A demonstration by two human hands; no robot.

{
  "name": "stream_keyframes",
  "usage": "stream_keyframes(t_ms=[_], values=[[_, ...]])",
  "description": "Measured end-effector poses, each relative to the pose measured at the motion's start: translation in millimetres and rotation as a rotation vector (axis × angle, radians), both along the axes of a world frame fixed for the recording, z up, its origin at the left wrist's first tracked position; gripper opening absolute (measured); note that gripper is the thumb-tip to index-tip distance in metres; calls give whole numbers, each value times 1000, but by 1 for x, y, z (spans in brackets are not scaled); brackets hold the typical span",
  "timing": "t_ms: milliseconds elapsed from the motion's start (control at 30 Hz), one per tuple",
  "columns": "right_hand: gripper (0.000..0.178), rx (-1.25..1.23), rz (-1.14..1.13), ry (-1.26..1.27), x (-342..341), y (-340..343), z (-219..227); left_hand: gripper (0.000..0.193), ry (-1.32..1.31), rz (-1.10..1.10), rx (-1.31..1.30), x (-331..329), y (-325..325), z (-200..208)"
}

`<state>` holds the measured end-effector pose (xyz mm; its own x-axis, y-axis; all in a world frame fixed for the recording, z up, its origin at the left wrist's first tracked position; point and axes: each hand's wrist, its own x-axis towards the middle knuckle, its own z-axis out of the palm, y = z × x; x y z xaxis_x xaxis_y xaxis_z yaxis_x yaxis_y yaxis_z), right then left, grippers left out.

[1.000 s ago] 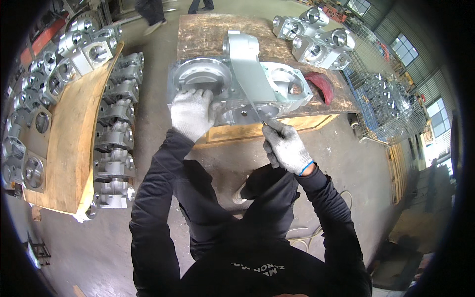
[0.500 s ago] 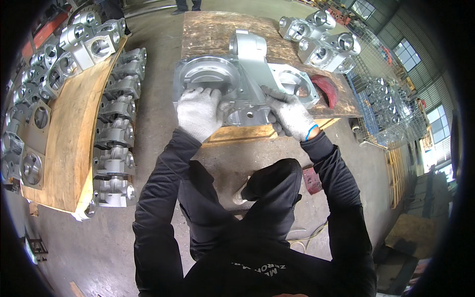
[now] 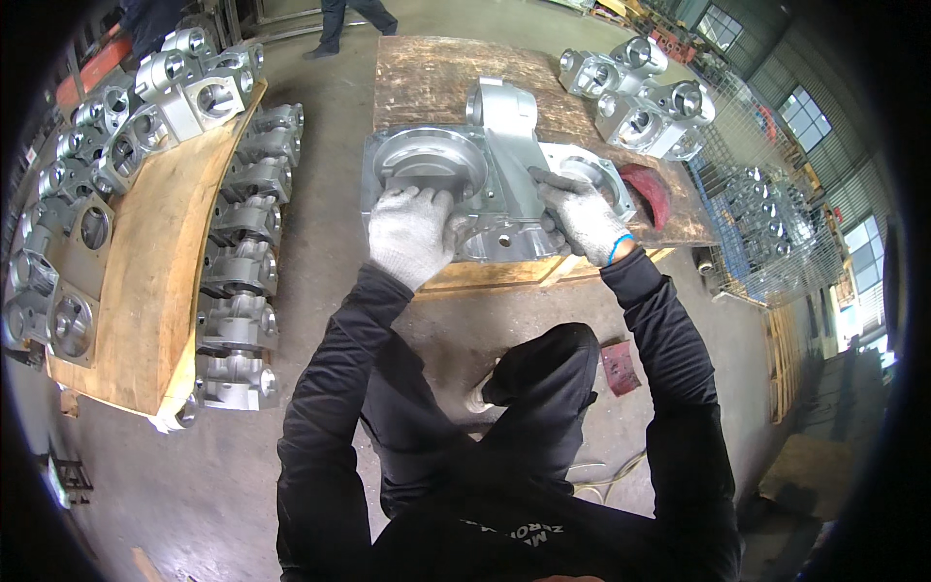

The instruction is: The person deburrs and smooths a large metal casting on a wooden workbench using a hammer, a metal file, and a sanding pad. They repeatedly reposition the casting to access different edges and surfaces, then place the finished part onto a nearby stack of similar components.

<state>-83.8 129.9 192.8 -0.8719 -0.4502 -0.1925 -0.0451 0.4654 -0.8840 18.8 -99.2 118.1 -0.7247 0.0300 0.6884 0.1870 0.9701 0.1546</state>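
A silvery metal casting (image 3: 514, 175) lies on the worn wooden table top in front of me. It has a large round bore on the left, a smaller one on the right and a tube-like end pointing away. My left hand (image 3: 412, 233), in a pale knitted glove, is closed over the near rim of the large bore, fingers curled inward. My right hand (image 3: 585, 221), gloved too with a blue band at the wrist, grips the casting's near edge beside the smaller bore; its lower fingers are partly hidden. A red curved piece (image 3: 647, 194) lies just right of the casting.
Similar castings (image 3: 645, 107) stand at the table's far right. On my left, a wooden board (image 3: 145, 281) carries more castings, with a row of them (image 3: 238, 262) beside it. A wire basket (image 3: 766, 223) stands right. A reddish piece (image 3: 621, 369) lies on the floor.
The whole view has shifted slightly, so the table and casting sit lower and farther right. My right fingers have drawn up a little at the casting's edge. A person's legs at the back are now striding.
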Motion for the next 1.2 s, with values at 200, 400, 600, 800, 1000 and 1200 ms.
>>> stream_keyframes(t_ms=[200, 400, 600, 800, 1000, 1200], values=[[50, 9, 56, -121, 21, 18, 15, 15, 52, 2, 9, 0, 0, 1], [55, 20, 31, -153, 88, 124, 7, 15, 78, 34, -14, 1, 2, 1], [39, -218, -643, 37, 130, 253, -158, 22, 71, 17, -84, -3, 2, 0], [30, 67, -1024, -506, 214, 349, -389, 25, -28, 40, -187, -2, 5, 6], [35, 526, -1010, -643, 302, 361, -522, 31, -33, 216, -333, 3, 6, -2], [31, 339, -1104, -698, 305, 341, -534, 44, 52, 550, 185, 34, -27, -18]])
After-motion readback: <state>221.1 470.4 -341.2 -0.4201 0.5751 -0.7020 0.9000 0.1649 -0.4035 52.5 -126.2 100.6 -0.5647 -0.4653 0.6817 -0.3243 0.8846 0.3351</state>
